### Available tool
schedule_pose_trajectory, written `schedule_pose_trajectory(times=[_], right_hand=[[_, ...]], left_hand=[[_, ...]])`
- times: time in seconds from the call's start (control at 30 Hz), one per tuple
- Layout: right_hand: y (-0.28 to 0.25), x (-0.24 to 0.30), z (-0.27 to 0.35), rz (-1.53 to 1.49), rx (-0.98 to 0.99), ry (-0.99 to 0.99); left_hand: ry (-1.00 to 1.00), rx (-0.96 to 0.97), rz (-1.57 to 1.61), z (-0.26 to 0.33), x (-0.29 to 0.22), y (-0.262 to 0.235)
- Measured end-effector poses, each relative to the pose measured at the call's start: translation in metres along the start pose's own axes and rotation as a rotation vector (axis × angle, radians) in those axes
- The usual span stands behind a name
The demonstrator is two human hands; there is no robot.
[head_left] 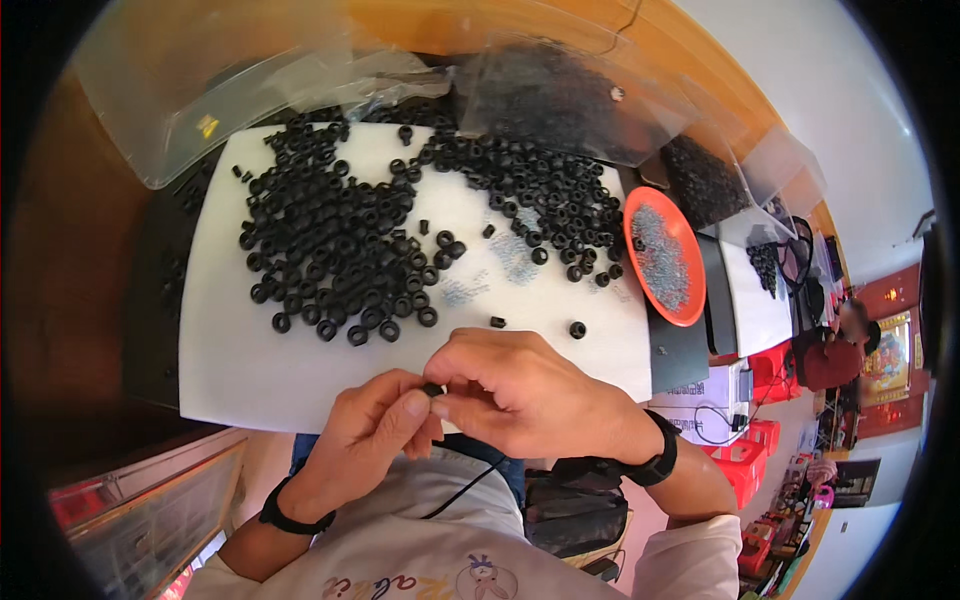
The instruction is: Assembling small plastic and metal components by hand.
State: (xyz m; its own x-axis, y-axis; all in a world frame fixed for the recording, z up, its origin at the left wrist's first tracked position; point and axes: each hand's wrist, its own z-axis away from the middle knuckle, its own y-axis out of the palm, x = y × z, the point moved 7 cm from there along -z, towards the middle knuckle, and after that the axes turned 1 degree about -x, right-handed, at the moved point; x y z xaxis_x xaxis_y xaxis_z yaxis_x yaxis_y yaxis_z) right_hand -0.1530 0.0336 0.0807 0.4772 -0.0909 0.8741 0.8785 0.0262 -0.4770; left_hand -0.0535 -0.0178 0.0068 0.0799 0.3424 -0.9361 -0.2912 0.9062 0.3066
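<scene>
A small black rubber ring is pinched between the fingertips of the left hand and right hand, just above the near edge of the white tabletop. It is judged light, slightly yielding, best gripped by its rim. More rings lie heaped beyond.

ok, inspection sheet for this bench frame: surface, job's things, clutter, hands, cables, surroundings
Surface: white board on a dark bench, mostly covered at the far half.
Job's things: small black ring pinched between both hands; heap of black rings on the board; loose small metal parts beside it.
Clutter: orange dish of small metal parts; clear plastic bags; clear tray.
Hands: left hand and right hand meet at the ring, fingers closed on it.
Cables: thin black cord across the lap.
Surroundings: red stools; another person seated far right.
</scene>
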Motion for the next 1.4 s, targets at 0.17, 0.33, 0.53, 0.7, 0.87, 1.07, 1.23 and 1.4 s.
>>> schedule_pose_trajectory(times=[0.17,0.33,0.53,0.7,0.87,1.07,1.23,1.4], right_hand=[[0.006,0.018,0.008,0.266,-0.172,-0.178],[0.014,0.029,0.012,0.602,-0.221,-0.276],[0.022,0.03,0.009,0.776,-0.143,-0.269],[0.021,0.031,0.005,0.797,-0.111,-0.268],[-0.05,0.054,0.007,0.697,-0.22,-0.047],[-0.217,0.061,0.004,0.367,-0.85,0.178],[-0.278,0.039,-0.01,0.571,-0.956,0.111],[-0.184,0.051,-0.064,0.372,-0.733,-0.102]], left_hand=[[-0.048,-0.041,0.134,0.002,0.002,-0.007],[-0.007,-0.035,0.227,0.0,-0.001,-0.001],[0.034,0.009,0.142,0.001,-0.002,-0.002],[0.015,0.087,0.175,0.002,-0.006,-0.002],[0.007,0.127,0.217,0.001,-0.008,0.001],[-0.038,0.212,0.16,-0.003,0.001,0.001],[-0.039,0.241,0.163,-0.004,0.0,0.003],[-0.057,0.222,0.191,-0.007,0.004,0.0]])
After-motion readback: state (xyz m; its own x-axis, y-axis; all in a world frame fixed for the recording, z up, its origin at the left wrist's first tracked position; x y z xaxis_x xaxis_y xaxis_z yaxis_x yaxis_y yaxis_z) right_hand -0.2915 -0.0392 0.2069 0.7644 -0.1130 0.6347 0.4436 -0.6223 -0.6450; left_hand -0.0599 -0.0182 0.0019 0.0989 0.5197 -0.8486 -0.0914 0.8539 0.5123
